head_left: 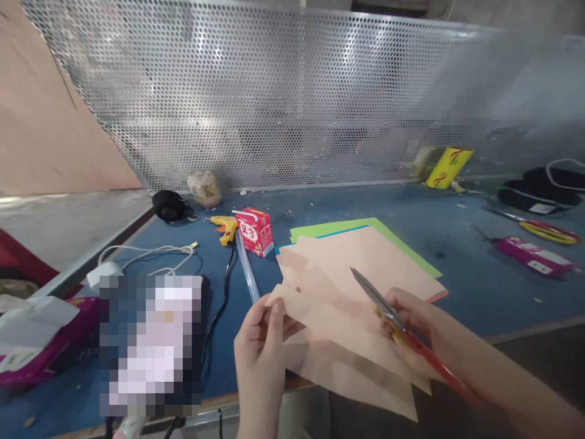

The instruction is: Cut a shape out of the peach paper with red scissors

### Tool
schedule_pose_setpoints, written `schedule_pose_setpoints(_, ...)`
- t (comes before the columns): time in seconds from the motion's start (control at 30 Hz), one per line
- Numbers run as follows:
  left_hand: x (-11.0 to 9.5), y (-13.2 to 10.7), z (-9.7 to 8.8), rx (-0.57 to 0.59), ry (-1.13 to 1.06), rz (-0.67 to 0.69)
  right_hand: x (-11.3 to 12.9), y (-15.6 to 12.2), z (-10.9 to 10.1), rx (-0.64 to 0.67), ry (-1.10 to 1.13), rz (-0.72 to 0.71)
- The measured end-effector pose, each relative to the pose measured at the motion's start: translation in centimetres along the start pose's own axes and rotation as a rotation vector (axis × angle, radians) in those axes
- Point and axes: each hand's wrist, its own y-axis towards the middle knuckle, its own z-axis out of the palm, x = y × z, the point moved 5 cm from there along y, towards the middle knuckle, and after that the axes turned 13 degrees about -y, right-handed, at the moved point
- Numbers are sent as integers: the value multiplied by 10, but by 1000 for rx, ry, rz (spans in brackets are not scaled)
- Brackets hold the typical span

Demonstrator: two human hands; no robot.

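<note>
The peach paper sheet (347,341) is held above the near edge of the blue table (479,280). The left hand (260,350) pinches its left edge; keep it taut. The right hand (411,320) is closed on the scissors (402,329), blades together; feed paper squarely into the blades.

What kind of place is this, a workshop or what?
Probably a craft workbench: a blue table backed by a perforated metal screen, with a glue gun, coloured paper and scissors in the right hand.
</note>
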Motion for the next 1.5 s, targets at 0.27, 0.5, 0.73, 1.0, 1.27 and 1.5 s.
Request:
schedule_pose_setpoints(0.27,-6,-8,5,-28,110,74,16,12,-9,-65,-105,9)
schedule_pose_setpoints(0.5,-33,-21,19,4,335,330,29,19,-3,-45,-57,-105)
schedule_pose_setpoints(0.73,-33,-36,39,268,518,465,48,29,2,-250,162,-220)
schedule_pose_setpoints(1.0,-11,-47,45,492,693,453,71,35,19,-235,77,-325)
schedule_pose_setpoints(1.27,-16,-47,42,630,937,592,62,35,19,-85,-53,-177)
schedule_pose_setpoints(1.5,-17,-48,50,732,972,805,58,30,27,37,36,-114)
